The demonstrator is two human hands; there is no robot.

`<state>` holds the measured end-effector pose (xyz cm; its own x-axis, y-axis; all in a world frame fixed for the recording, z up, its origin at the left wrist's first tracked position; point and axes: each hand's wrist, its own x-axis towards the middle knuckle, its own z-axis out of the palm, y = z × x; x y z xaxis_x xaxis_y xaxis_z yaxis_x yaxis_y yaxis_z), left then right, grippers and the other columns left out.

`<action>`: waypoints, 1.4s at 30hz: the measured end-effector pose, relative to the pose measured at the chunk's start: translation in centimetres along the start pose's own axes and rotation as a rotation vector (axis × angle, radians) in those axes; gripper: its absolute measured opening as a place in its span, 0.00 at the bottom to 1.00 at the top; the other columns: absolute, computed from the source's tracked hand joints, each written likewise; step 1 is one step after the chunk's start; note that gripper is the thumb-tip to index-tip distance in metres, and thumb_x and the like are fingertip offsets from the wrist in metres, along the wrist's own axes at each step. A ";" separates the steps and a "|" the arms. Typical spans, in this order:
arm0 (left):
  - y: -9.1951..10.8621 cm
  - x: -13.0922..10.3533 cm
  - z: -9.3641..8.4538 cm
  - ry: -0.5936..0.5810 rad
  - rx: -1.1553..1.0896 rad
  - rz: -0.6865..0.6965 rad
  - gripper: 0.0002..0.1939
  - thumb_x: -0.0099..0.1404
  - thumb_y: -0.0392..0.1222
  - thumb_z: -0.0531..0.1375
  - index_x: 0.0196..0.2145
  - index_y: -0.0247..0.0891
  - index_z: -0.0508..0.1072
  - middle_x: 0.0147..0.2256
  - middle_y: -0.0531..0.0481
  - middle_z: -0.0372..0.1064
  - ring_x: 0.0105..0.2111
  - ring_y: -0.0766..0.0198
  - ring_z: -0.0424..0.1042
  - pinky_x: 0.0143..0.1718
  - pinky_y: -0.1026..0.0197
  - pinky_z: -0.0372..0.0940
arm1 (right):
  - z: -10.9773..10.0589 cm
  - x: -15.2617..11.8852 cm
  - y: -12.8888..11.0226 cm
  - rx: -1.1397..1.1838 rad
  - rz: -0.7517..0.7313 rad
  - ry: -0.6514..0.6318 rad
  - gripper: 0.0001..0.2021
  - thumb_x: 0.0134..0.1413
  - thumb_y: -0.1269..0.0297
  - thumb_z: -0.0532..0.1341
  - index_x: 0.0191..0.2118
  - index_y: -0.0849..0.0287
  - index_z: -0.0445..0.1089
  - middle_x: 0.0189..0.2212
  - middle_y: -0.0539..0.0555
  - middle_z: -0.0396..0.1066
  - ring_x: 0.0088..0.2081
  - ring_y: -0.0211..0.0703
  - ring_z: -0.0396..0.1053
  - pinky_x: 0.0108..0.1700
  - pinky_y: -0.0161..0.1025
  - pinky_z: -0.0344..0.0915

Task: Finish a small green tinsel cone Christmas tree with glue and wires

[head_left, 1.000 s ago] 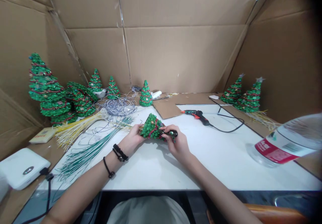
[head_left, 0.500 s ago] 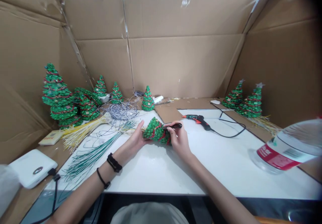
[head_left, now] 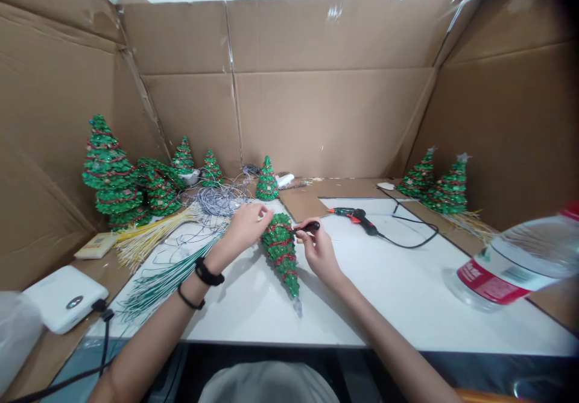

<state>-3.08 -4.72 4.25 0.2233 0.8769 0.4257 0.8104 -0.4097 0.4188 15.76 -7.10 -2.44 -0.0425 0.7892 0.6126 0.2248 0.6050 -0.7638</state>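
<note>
A small green bead-like Christmas tree (head_left: 281,247) with red garlands lies on the white tabletop, its clear pointed tip towards me. My left hand (head_left: 249,225) is at the wide end of the tree, fingers bent in against its upper left edge; the exact contact is partly hidden. In my right hand (head_left: 320,252) is a slim black-handled tool (head_left: 309,227), pinched between thumb and fingers. Its thin end meets the right side of the tree near the base. What kind of tip it has is too small to tell.
Several finished-looking trees (head_left: 108,168) stand at the back left, and two star-topped ones (head_left: 452,186) at the right. Around lie tangled wire (head_left: 219,201), green strands (head_left: 167,285), yellow strands (head_left: 151,234), a corded glue gun (head_left: 357,216), a large bottle (head_left: 511,264) and a white box (head_left: 67,299).
The tree has turned so its tip now points towards me. My left hand has shifted from beside it to its wide end, fingers bending in. The black-handled tool stays in my right hand.
</note>
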 end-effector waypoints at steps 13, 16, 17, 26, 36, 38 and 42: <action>-1.3 1.7 4.5 -0.079 -0.286 -0.022 0.13 0.63 0.49 0.52 0.26 0.38 0.64 0.25 0.54 0.64 0.30 0.62 0.63 0.33 0.62 0.55 | 0.9 0.4 -0.6 0.009 0.061 0.109 0.13 0.55 0.53 0.59 0.30 0.56 0.58 0.25 0.52 0.70 0.28 0.43 0.72 0.28 0.37 0.70; -1.3 1.6 4.5 -0.060 -0.265 -0.015 0.13 0.64 0.48 0.52 0.26 0.38 0.63 0.26 0.53 0.64 0.30 0.62 0.63 0.33 0.62 0.55 | 0.9 0.3 -0.7 0.032 0.083 0.119 0.15 0.55 0.51 0.60 0.27 0.56 0.58 0.22 0.51 0.68 0.26 0.42 0.72 0.26 0.36 0.70; -1.4 1.6 4.6 -0.058 -0.265 -0.011 0.13 0.64 0.48 0.52 0.26 0.39 0.64 0.26 0.53 0.64 0.30 0.62 0.63 0.33 0.62 0.55 | 0.7 0.4 -0.6 0.037 0.072 0.102 0.15 0.54 0.51 0.60 0.27 0.56 0.59 0.22 0.51 0.68 0.26 0.41 0.71 0.27 0.36 0.70; -2.2 1.5 4.7 -0.063 -0.345 0.031 0.13 0.64 0.48 0.51 0.27 0.38 0.63 0.26 0.54 0.62 0.31 0.63 0.63 0.35 0.63 0.56 | -4.6 5.9 -1.8 -0.003 -0.038 -0.645 0.08 0.54 0.59 0.60 0.30 0.58 0.70 0.32 0.53 0.75 0.36 0.43 0.73 0.40 0.42 0.70; -1.7 1.3 4.6 -0.044 -0.300 0.008 0.15 0.66 0.49 0.50 0.28 0.38 0.65 0.28 0.52 0.66 0.32 0.61 0.65 0.35 0.62 0.57 | -1.5 3.3 -2.8 -0.158 0.000 -0.185 0.13 0.55 0.54 0.60 0.27 0.57 0.65 0.24 0.53 0.72 0.28 0.42 0.71 0.34 0.41 0.69; -1.7 1.2 4.6 -0.045 -0.297 0.001 0.15 0.66 0.50 0.50 0.28 0.38 0.67 0.30 0.50 0.68 0.33 0.60 0.66 0.36 0.61 0.58 | -1.5 3.4 -2.4 -0.063 0.089 -0.143 0.14 0.54 0.52 0.60 0.27 0.58 0.65 0.23 0.53 0.72 0.26 0.43 0.71 0.29 0.39 0.68; -1.9 1.1 3.9 -0.094 -0.240 -0.042 0.20 0.64 0.54 0.51 0.26 0.36 0.69 0.28 0.49 0.69 0.31 0.59 0.66 0.34 0.60 0.58 | -3.6 4.9 -0.1 0.017 0.114 0.108 0.14 0.53 0.52 0.61 0.29 0.58 0.64 0.23 0.52 0.71 0.24 0.41 0.71 0.30 0.38 0.67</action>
<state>-2.27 -1.95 0.76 0.2507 0.9091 0.3326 0.6708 -0.4108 0.6175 19.01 -3.65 1.33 0.0872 0.8377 0.5391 0.2053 0.5144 -0.8326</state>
